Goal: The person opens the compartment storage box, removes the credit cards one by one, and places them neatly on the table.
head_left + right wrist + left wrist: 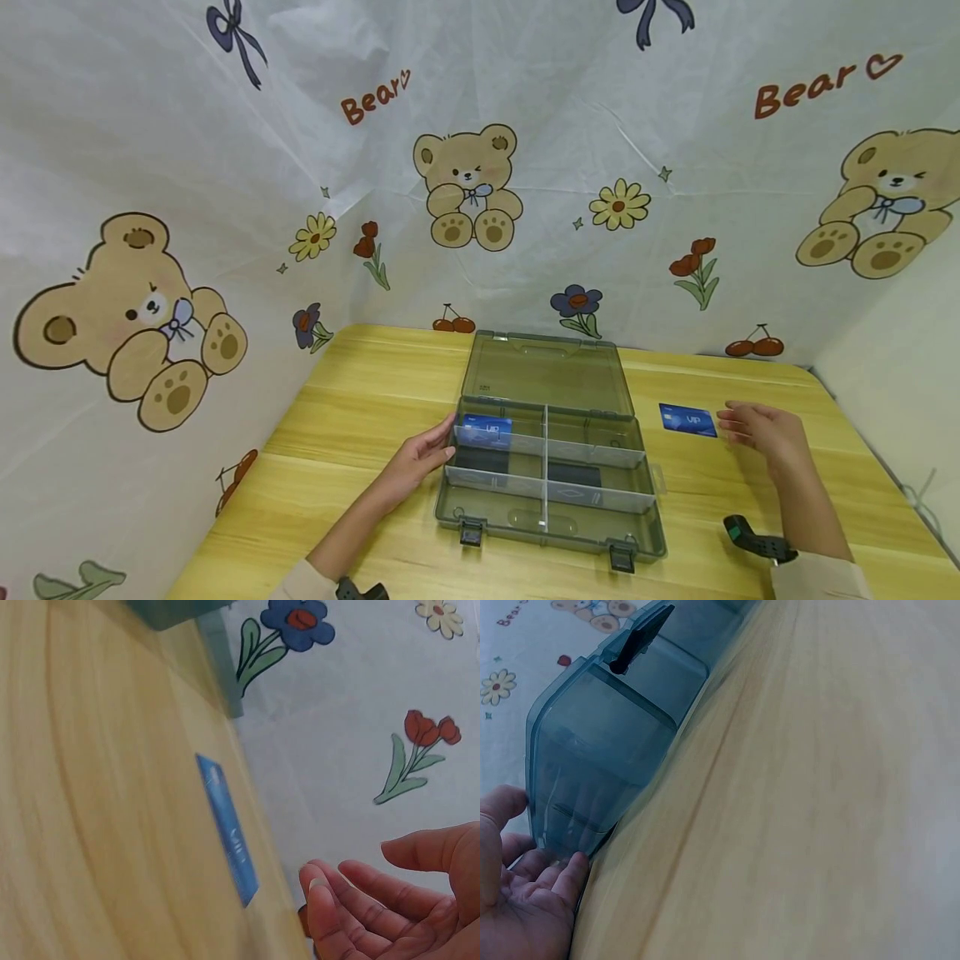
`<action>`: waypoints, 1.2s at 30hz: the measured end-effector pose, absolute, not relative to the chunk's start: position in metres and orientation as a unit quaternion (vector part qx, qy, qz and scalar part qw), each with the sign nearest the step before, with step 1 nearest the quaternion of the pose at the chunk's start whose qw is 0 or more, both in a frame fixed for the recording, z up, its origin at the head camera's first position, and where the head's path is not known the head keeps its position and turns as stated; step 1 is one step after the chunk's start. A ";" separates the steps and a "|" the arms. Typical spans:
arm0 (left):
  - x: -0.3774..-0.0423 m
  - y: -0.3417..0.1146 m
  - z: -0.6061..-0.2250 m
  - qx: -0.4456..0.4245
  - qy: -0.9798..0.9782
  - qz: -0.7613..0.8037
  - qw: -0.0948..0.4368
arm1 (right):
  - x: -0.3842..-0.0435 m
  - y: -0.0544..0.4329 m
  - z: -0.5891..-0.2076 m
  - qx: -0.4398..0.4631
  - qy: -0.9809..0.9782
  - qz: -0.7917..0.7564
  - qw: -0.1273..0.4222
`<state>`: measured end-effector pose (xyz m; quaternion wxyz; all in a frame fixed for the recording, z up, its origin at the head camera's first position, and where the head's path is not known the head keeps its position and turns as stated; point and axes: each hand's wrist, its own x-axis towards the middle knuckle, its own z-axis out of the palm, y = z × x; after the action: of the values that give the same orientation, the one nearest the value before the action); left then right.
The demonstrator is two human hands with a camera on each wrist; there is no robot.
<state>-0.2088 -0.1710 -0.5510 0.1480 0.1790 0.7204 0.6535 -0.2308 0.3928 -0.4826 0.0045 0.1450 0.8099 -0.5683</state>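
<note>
A translucent grey-green divided box [600, 542] lies on the table with its lid [543, 375] swung back. My left hand [420, 458] touches its left side; in the left wrist view the left hand [532, 900] has its thumb and fingertips against the end of the box [592, 750]. A blue VIP card [487, 428] sits in the back left compartment. Dark flat pieces [482, 461] lie in both middle compartments. Right of the box, another blue VIP card [687, 420] lies flat on the table. My right hand [771, 432] is just beside it, fingers loosely bent and holding nothing.
The wooden table [360, 392] meets a white bear-print cloth [525, 283] at the back and left. Two black latches [471, 533] hang from the front of the box. Black straps with devices [759, 543] are on the wrists. A thin cord [926, 504] is at the far right.
</note>
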 end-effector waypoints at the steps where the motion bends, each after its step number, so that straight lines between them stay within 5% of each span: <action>1: -0.209 -0.171 -0.551 0.178 0.721 0.653 0.147 | -0.230 0.391 -0.479 0.141 0.812 -0.566 0.002; 15: -0.209 -0.170 -0.555 0.181 0.713 0.660 0.156 | -0.213 0.360 -0.437 0.041 0.817 -0.574 -0.036; 36: -0.211 -0.171 -0.554 0.176 0.720 0.655 0.146 | -0.197 0.302 -0.403 -0.035 0.851 -0.523 -0.019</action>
<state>-0.2107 -0.1714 -0.5538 0.1455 0.1756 0.7204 0.6550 -0.1970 0.3021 -0.4033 -0.0187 -0.0353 0.8512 -0.5233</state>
